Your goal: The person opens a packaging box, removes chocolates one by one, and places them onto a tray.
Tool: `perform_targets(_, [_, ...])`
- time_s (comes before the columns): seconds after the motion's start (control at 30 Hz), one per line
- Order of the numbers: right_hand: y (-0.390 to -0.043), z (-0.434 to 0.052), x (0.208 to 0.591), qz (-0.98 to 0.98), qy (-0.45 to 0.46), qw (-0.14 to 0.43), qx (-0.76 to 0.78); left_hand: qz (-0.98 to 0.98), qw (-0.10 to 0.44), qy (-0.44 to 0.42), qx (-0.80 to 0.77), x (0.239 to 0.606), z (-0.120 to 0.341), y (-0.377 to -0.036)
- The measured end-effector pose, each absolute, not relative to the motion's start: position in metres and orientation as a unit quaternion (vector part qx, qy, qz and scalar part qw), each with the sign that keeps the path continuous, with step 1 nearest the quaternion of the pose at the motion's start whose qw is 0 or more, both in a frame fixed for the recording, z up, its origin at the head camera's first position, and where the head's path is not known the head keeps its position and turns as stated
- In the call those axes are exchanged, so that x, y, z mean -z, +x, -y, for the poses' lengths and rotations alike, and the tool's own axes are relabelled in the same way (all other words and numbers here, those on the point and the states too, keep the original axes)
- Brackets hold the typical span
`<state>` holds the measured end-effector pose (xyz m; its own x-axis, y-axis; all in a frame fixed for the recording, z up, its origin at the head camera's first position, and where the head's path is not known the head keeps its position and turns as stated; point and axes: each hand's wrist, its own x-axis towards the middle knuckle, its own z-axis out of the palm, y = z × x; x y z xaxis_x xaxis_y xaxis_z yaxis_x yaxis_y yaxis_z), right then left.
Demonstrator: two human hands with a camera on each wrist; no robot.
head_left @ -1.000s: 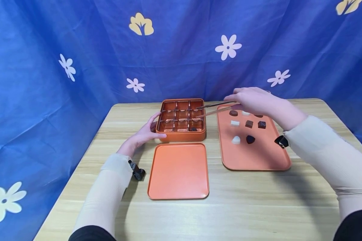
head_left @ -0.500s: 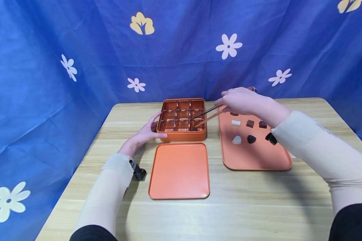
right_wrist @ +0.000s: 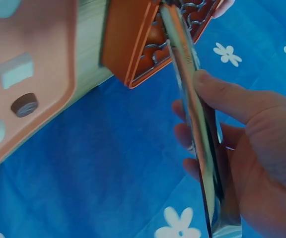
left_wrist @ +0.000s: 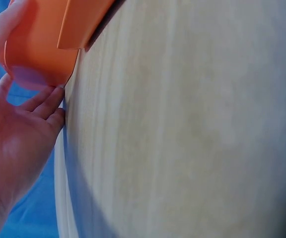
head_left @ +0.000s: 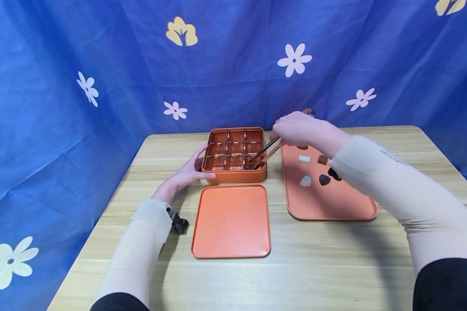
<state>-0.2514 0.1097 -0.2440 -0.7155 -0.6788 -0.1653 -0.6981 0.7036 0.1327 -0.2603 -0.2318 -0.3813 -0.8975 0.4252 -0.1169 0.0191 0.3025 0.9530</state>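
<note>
An orange box (head_left: 233,175) with a grid of compartments stands at the table's far middle. My left hand (head_left: 187,172) rests against its left side with straight fingers (left_wrist: 41,101) on the box wall (left_wrist: 38,44). My right hand (head_left: 299,128) grips metal tongs (head_left: 264,151) (right_wrist: 195,99), whose tips reach down into the box's front right compartment, at a dark chocolate (head_left: 251,166). On the right lies an orange tray (head_left: 334,203) with several chocolates, among them a white one (head_left: 305,180) and a dark one (head_left: 324,179).
The box's flat orange lid (head_left: 231,221) lies in front of the box. A blue cloth with flowers (head_left: 233,65) hangs behind the wooden table (head_left: 295,268). My right forearm crosses above the tray.
My right hand has moved left and tilted the tongs down, so their tips went from above the box's right column into the front right compartment. The left hand has stayed put.
</note>
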Motion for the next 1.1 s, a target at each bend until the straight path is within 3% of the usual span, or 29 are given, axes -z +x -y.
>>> perform_targets(0.6, [-0.261,-0.090,0.248,-0.924,-0.357,0.084,-0.109,-0.785,0.175,0.148,-0.576,0.380,0.231,-0.260])
perform_targets(1.1, [-0.248,-0.114,0.233,-0.928,-0.361,0.040,-0.079,-0.789,0.161,0.155,-0.573,0.407,0.240,-0.275])
